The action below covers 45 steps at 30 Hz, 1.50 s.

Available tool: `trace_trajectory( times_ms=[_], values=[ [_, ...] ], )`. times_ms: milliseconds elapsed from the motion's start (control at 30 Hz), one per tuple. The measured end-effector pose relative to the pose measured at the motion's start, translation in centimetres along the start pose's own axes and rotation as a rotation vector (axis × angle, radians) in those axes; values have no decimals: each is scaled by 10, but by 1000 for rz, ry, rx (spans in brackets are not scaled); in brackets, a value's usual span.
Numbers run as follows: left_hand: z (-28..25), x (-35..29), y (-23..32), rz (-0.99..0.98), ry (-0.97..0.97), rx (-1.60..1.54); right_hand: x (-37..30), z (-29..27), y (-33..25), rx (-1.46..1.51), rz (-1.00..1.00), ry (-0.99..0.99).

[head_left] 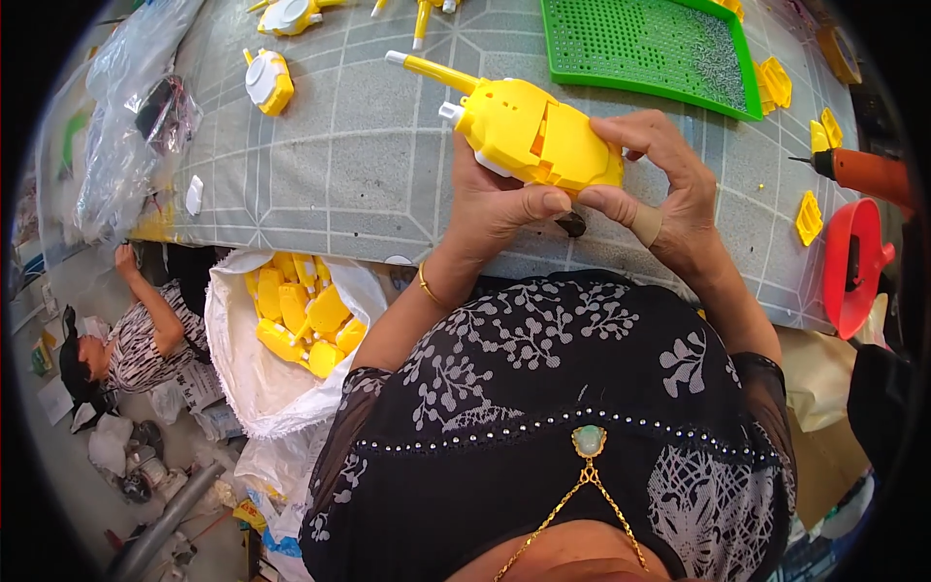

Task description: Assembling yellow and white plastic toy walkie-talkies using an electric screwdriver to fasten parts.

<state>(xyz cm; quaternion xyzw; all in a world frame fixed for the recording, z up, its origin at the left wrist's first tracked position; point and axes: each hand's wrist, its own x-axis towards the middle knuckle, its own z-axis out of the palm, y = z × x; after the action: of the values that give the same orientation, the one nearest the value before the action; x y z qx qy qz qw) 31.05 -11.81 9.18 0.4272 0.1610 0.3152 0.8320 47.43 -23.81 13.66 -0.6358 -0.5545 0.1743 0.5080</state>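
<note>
A yellow toy walkie-talkie (538,136) with a long antenna and a white knob is held just above the table, its antenna pointing up and left. A rectangular recess with an opening shows in the side that faces up. My left hand (495,204) grips it from beneath, with the thumb along the near edge. At its right end my right hand (674,189) pinches the casing between thumb and fingers; a tan bandage wraps that thumb. Some of the left fingers are hidden under the toy. A small dark object (572,225) lies below the hands.
A green tray (659,94) with many small screws lies at the far right. An orange power screwdriver (868,177), a red plastic frame (839,267) and yellow covers (809,218) are on the right. Left are a white sack (238,359) of yellow casings, plastic bags (126,126) and another person (155,330).
</note>
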Motion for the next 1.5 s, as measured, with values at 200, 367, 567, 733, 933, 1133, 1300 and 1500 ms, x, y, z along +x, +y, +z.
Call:
trace_trajectory(
  times_ms=[200, 367, 567, 733, 933, 1133, 1300, 1500],
  values=[
    [-1, 1, 0, 62, -17, 106, 0, -4, -9, 3, 51, -17],
    [-2, 2, -1, 81, -63, 151, 1, -6, -5, -24, -48, -18],
    [-7, 2, 3, 7, -51, 122, 0, 9, 4, -120, -175, 48],
    [-3, -5, 4, 45, 15, 59, 5, 9, 3, -196, -208, -71],
    [-12, -18, 51, 10, 194, 1193, 4, -13, 38, -235, -213, -158],
    [11, 4, 57, 630, -261, 1562, 8, -9, 56, -309, -366, -194],
    [-7, 18, 27, 475, -362, 1569, -13, -57, 4, -465, -386, 129],
    [-5, 13, 21, 498, -296, 1541, -72, -168, 7, -318, -122, 1065]
  ],
)
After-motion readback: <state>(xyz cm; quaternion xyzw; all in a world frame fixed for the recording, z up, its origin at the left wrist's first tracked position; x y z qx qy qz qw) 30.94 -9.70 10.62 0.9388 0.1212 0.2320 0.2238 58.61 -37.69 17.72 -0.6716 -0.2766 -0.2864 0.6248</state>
